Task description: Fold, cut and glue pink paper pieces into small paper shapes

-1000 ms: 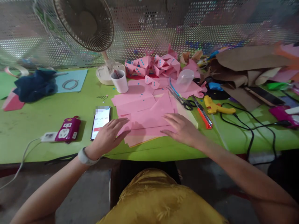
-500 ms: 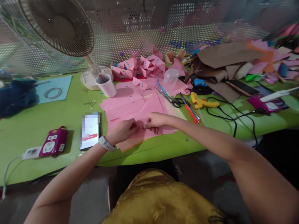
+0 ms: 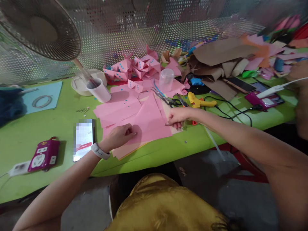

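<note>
A pink paper sheet (image 3: pixel 151 122) lies on top of a stack of pink and pale papers at the table's front. My left hand (image 3: pixel 120 136), with a white watch (image 3: pixel 99 151) at the wrist, rests on the sheet's left part, fingers curled in. At the right edge of the same sheet is my right hand (image 3: pixel 176 117), its fingers bent and closed, fingertips down against the paper. Whether either hand grips anything small is hidden by the fingers. Behind the right hand lie scissors (image 3: pixel 175 102) and a cutter (image 3: pixel 194 122), mostly covered by that hand.
A yellow glue gun (image 3: pixel 201 102) with a black cord lies to the right. Folded pink paper shapes (image 3: pixel 134 67), a clear cup (image 3: pixel 166 80) and a white cup (image 3: pixel 99 90) stand behind. Left are a phone (image 3: pixel 83 138) and a purple socket (image 3: pixel 44 155). Another person's arm (image 3: pixel 302 102) shows far right.
My right hand has slid right across the pink sheet, from beside my left hand to the sheet's right edge. The left hand stays on the sheet. The view has shifted to the right.
</note>
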`<act>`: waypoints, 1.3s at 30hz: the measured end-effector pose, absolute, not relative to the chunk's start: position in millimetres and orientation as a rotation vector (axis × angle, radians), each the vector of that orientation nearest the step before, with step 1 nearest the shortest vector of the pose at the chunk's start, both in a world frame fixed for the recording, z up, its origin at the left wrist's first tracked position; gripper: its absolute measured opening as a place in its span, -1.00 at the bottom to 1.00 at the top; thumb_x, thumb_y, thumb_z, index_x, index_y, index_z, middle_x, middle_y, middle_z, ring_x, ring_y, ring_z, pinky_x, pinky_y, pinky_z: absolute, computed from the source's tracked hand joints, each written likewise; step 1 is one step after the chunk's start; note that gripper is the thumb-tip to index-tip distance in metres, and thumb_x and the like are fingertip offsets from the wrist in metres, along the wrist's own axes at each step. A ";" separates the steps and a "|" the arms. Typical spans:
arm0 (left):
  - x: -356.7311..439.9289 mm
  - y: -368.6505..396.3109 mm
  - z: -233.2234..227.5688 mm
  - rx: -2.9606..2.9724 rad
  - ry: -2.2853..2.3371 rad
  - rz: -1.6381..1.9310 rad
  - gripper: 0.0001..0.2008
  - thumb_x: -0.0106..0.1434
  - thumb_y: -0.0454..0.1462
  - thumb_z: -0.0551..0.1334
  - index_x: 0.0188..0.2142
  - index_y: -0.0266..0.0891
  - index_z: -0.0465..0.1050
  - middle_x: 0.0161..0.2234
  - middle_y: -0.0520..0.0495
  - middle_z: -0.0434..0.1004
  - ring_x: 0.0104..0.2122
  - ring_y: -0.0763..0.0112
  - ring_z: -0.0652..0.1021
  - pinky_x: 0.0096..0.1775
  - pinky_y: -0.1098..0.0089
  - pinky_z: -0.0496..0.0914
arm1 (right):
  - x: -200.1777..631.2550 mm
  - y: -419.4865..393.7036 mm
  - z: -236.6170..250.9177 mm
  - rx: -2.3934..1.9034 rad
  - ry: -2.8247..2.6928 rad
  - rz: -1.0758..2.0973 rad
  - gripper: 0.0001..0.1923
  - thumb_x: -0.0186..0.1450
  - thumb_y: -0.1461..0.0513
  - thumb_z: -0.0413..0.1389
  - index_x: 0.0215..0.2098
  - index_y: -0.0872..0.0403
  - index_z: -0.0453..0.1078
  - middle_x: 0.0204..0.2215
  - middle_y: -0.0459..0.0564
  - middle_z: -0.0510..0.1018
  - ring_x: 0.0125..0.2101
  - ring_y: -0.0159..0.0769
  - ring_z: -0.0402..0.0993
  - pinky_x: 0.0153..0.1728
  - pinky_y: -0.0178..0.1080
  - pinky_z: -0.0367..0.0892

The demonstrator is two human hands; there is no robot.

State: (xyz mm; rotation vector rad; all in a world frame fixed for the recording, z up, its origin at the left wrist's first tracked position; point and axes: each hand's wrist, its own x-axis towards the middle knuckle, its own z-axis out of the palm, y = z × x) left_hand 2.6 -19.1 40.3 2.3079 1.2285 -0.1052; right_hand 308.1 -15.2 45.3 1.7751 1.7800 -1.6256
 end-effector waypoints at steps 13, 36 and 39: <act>37.5 -8.4 50.0 1.837 1.214 -0.265 -0.46 0.19 0.14 0.14 -0.62 -0.26 0.40 -0.70 -0.07 0.48 -0.67 0.41 0.47 -0.53 0.41 0.29 | 240.9 -5.1 35.9 1.559 1.845 -1.760 -0.55 0.16 -0.01 0.26 -0.60 0.19 0.34 -0.73 0.00 0.50 -0.67 -0.34 0.48 -0.65 -0.37 0.26; -53.3 -8.2 49.8 1.581 1.396 -0.367 -0.47 -0.01 0.19 0.29 -0.69 -0.24 0.49 -0.72 -0.10 0.45 -0.75 0.50 0.33 -0.61 0.42 0.20 | 250.9 -9.1 22.8 1.556 1.858 -1.856 -0.50 0.06 -0.12 0.29 -0.57 0.15 0.34 -0.73 0.00 0.52 -0.70 -0.34 0.47 -0.64 -0.34 0.38; -70.1 -4.2 58.1 1.627 1.445 -0.349 -0.47 0.07 0.16 0.26 -0.69 -0.23 0.46 -0.73 -0.09 0.45 -0.73 0.47 0.39 -0.59 0.43 0.26 | 248.9 -10.7 22.8 1.582 1.902 -1.822 -0.52 0.10 -0.09 0.28 -0.59 0.14 0.32 -0.74 -0.01 0.50 -0.71 -0.36 0.46 -0.67 -0.37 0.35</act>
